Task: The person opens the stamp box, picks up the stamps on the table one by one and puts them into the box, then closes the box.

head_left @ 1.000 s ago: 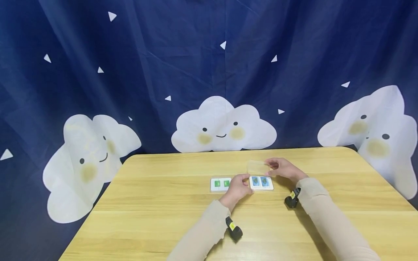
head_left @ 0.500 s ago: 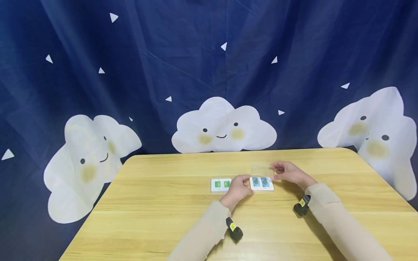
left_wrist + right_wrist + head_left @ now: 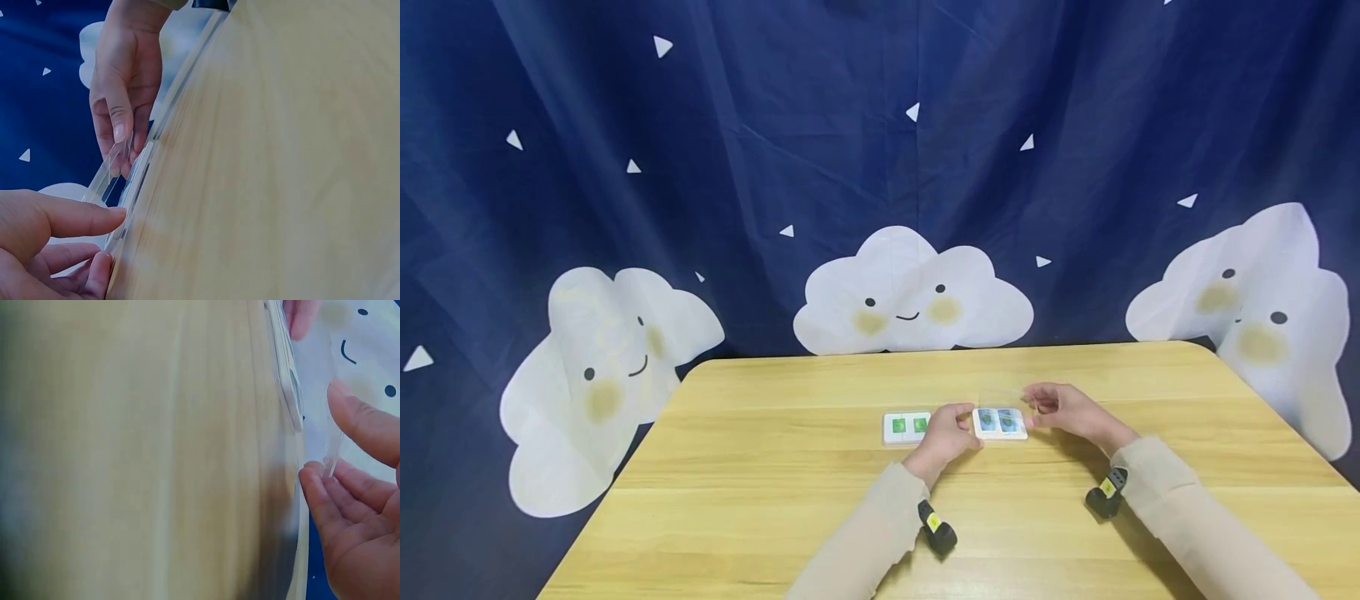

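A small flat white case point(image 3: 1019, 434) with two blue pictures lies on the wooden table. My left hand point(image 3: 946, 437) holds it by its left end, thumb and fingers at the edge. From the right, my right hand point(image 3: 1070, 413) pinches a clear plastic lid point(image 3: 106, 178), tilted over the far side of the case. The right wrist view shows the lid's edge between thumb and fingers point(image 3: 319, 494). To the left lies a second flat case point(image 3: 891, 427) with two green pictures, its right end hidden by my left hand.
The wooden table point(image 3: 760, 500) reaches to a dark blue curtain point(image 3: 737, 167) printed with white clouds. A black wrist camera point(image 3: 937, 530) sits on the left forearm, another camera point(image 3: 1107, 495) on the right one.
My right hand has moved right and nearer with the clear lid, which now leans lower over the blue-pictured case. The left hand has stayed in place.
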A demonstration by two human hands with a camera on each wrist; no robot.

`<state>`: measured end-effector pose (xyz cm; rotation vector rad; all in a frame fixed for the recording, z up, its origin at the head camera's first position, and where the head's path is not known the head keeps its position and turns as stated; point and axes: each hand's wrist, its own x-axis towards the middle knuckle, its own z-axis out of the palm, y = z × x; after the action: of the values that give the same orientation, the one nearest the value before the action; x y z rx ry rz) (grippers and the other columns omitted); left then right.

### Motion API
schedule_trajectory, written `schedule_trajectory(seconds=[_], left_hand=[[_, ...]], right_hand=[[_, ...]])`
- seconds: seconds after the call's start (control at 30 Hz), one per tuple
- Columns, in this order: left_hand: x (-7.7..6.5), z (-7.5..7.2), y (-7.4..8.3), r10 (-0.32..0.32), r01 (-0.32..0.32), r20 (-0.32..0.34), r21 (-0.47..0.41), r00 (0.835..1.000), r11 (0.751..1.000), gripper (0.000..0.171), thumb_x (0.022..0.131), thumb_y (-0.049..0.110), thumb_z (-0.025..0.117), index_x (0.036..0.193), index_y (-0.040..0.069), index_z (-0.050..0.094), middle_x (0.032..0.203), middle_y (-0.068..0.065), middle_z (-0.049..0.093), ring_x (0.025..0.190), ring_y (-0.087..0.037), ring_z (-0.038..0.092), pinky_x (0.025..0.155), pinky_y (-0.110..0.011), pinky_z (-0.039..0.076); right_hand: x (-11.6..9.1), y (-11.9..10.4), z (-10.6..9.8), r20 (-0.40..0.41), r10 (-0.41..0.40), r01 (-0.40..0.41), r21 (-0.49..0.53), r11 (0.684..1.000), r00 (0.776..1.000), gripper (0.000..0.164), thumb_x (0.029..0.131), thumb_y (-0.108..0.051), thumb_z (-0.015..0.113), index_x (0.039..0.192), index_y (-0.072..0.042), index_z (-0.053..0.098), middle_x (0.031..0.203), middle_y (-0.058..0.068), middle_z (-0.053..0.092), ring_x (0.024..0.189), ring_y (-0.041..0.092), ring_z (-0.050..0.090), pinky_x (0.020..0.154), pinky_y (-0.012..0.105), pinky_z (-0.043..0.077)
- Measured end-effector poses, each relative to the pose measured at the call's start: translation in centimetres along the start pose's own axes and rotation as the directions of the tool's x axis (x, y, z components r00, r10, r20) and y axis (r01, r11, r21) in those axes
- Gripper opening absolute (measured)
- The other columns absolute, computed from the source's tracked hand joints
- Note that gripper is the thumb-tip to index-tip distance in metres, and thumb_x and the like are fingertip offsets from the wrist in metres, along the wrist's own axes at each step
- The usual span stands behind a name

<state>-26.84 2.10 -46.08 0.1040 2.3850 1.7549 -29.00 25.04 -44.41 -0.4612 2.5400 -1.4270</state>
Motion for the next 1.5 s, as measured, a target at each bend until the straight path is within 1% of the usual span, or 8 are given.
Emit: schedule_trajectory(seconds=[0.13, 0.4, 0.57, 0.67, 0.77, 0.93, 1.13, 1.5], left_hand=[[0.0, 0.0, -0.2, -0.001, 0.001, 0.004, -0.011, 1.000, 1.000, 0.069, 0.061, -0.017, 0.073, 0.125, 0.002, 0.058, 0.090, -0.005, 0.052, 0.080, -0.014, 0.045, 0.066, -0.022, 0.047], [-0.1, -0.2, -0.2, 0.005, -0.005, 0.013, -0.014, 1.000, 1.000, 0.070, 0.061, -0.015, 0.074, 0.127, 0.003, 0.057, 0.094, -0.004, 0.053, 0.083, -0.013, 0.046, 0.066, -0.022, 0.046], [-0.2, -0.1, -0.2, -0.007, 0.007, 0.014, -0.023, 1.000, 1.000, 0.071, 0.061, -0.016, 0.074, 0.127, 0.004, 0.057, 0.100, -0.001, 0.056, 0.085, -0.013, 0.047, 0.068, -0.023, 0.047], [-0.2, -0.1, -0.2, -0.014, 0.014, 0.012, -0.024, 1.000, 1.000, 0.072, 0.060, -0.016, 0.074, 0.127, 0.004, 0.057, 0.103, 0.001, 0.057, 0.085, -0.013, 0.047, 0.068, -0.023, 0.047], [-0.2, 0.0, -0.3, -0.013, 0.013, 0.010, -0.021, 1.000, 1.000, 0.072, 0.060, -0.016, 0.074, 0.127, 0.004, 0.057, 0.106, 0.001, 0.058, 0.085, -0.014, 0.047, 0.068, -0.023, 0.047], [-0.2, -0.1, -0.4, -0.005, 0.005, 0.014, -0.026, 1.000, 1.000, 0.073, 0.060, -0.016, 0.074, 0.127, 0.003, 0.056, 0.113, 0.001, 0.059, 0.086, -0.014, 0.048, 0.069, -0.023, 0.047], [-0.3, -0.2, -0.3, -0.005, 0.005, 0.012, -0.030, 1.000, 1.000, 0.073, 0.060, -0.016, 0.074, 0.127, 0.003, 0.056, 0.112, 0.001, 0.059, 0.085, -0.014, 0.047, 0.069, -0.023, 0.048], [-0.1, -0.1, 0.1, -0.005, 0.006, 0.004, -0.027, 1.000, 1.000, 0.072, 0.060, -0.016, 0.075, 0.127, 0.003, 0.057, 0.107, 0.001, 0.058, 0.084, -0.014, 0.047, 0.067, -0.022, 0.047]], right_hand=[[-0.6, -0.1, 0.2, 0.003, 0.004, -0.004, 0.012, 1.000, 1.000, 0.059, 0.079, -0.009, 0.075, 0.125, 0.016, 0.046, 0.123, 0.031, 0.053, 0.114, 0.041, 0.051, 0.097, 0.047, 0.042], [-1.2, 0.3, 0.2, -0.010, 0.021, -0.021, 0.023, 1.000, 1.000, 0.060, 0.076, -0.012, 0.078, 0.124, 0.011, 0.050, 0.121, 0.026, 0.056, 0.108, 0.033, 0.053, 0.090, 0.034, 0.045], [-1.5, 0.5, 0.4, -0.009, 0.044, -0.044, 0.001, 0.999, 0.999, 0.061, 0.073, -0.014, 0.080, 0.124, 0.007, 0.053, 0.118, 0.021, 0.059, 0.103, 0.028, 0.052, 0.083, 0.031, 0.044], [-1.6, 0.5, 0.5, -0.010, 0.044, -0.044, -0.014, 0.999, 0.999, 0.061, 0.072, -0.015, 0.081, 0.124, 0.005, 0.054, 0.118, 0.020, 0.059, 0.103, 0.028, 0.052, 0.084, 0.032, 0.043], [-1.7, 0.4, 0.6, 0.002, 0.016, -0.016, -0.021, 1.000, 1.000, 0.061, 0.073, -0.014, 0.080, 0.124, 0.006, 0.054, 0.121, 0.022, 0.058, 0.104, 0.030, 0.053, 0.085, 0.035, 0.043], [-1.6, 0.1, 0.8, 0.015, -0.002, 0.002, -0.029, 1.000, 1.000, 0.062, 0.073, -0.013, 0.080, 0.125, 0.008, 0.053, 0.124, 0.025, 0.056, 0.107, 0.033, 0.053, 0.090, 0.043, 0.043], [-1.3, 0.1, 1.0, 0.024, -0.001, 0.002, -0.013, 1.000, 1.000, 0.063, 0.073, -0.012, 0.080, 0.126, 0.009, 0.052, 0.126, 0.027, 0.054, 0.113, 0.039, 0.052, 0.096, 0.051, 0.040], [-1.0, -0.3, 1.1, 0.033, -0.012, 0.012, -0.009, 1.000, 0.999, 0.062, 0.073, -0.012, 0.080, 0.126, 0.008, 0.053, 0.125, 0.025, 0.056, 0.111, 0.036, 0.052, 0.095, 0.051, 0.039]])
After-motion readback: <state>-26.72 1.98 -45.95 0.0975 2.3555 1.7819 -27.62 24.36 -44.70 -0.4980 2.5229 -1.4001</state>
